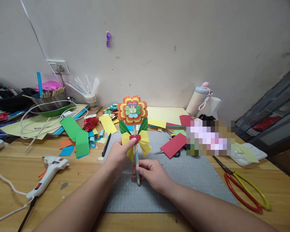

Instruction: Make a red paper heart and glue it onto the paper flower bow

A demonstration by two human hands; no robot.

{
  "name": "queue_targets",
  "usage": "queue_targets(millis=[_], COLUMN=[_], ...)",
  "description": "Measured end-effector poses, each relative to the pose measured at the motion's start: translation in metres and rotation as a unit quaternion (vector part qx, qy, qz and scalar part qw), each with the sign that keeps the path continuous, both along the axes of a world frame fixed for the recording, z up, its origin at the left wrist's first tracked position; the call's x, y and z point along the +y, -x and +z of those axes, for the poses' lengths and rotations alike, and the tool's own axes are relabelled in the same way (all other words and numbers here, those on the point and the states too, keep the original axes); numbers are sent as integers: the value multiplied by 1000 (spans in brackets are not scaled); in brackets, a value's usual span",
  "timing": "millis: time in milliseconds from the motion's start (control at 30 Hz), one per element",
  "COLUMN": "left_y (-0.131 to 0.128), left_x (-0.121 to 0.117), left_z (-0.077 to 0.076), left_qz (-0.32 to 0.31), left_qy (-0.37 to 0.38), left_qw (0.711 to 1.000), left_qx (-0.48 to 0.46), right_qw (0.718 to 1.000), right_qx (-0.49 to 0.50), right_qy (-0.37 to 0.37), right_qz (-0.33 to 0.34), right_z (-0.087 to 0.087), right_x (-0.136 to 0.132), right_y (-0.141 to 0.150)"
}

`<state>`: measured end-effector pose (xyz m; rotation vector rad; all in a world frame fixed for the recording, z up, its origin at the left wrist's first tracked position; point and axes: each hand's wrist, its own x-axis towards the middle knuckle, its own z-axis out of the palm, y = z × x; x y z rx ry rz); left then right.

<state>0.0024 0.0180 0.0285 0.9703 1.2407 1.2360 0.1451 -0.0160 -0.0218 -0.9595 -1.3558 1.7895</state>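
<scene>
A paper flower (142, 111) with orange, yellow, purple, green and blue petals and a small animal face at its centre stands upright over the grey cutting mat (183, 190). Its stem (136, 158) is wrapped in blue and cream paper, with green leaves, a yellow bow (145, 141) and a red heart. My left hand (122, 149) grips it at the bow, thumb on the heart. Lower down, my right hand (154, 174) pinches the stem near its bottom end; some fingertips are partly hidden behind it.
A white glue gun (50, 170) lies at left with its cords. Red and yellow-handled scissors (244, 190) lie at right. Red paper (174, 145) covers part of other scissors. Green paper strips (77, 137), a black pen (106, 145), a cup of sticks (90, 100) and a bottle (198, 100) are behind.
</scene>
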Motion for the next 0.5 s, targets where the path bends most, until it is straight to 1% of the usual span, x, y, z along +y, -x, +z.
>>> queue_targets(millis=[133, 167, 200, 233, 267, 300, 333, 367, 400, 433, 500], left_y=[2, 3, 5, 6, 8, 10, 12, 13, 14, 15, 16], left_x=[2, 3, 4, 4, 5, 5, 4, 4, 3, 1, -1], left_z=[-1, -1, -1, -2, -2, -2, -1, 0, 1, 3, 6], left_qz=[-10, 3, 31, 68, 107, 139, 163, 178, 189, 201, 216], left_qy=[-16, -34, -66, -110, -162, -215, -261, -296, -320, -339, -365], left_qw=[999, 998, 995, 984, 963, 932, 895, 861, 837, 821, 799], left_qx=[32, 45, 74, 122, 185, 256, 322, 373, 401, 414, 425], right_qw=[1000, 1000, 1000, 999, 999, 999, 999, 999, 999, 999, 999], right_qx=[3, 4, 5, 6, 8, 10, 12, 14, 16, 17, 18], right_qy=[8, 13, 20, 27, 33, 38, 40, 40, 41, 41, 42], right_qz=[-8, -12, -16, -19, -22, -24, -25, -26, -26, -26, -26], right_z=[1, 2, 3, 4, 4, 5, 5, 4, 4, 3, 3], right_x=[1, 1, 1, 1, 1, 1, 1, 1, 1, 1, 1], right_y=[0, 0, 0, 0, 0, 0, 0, 0, 0, 0, 0])
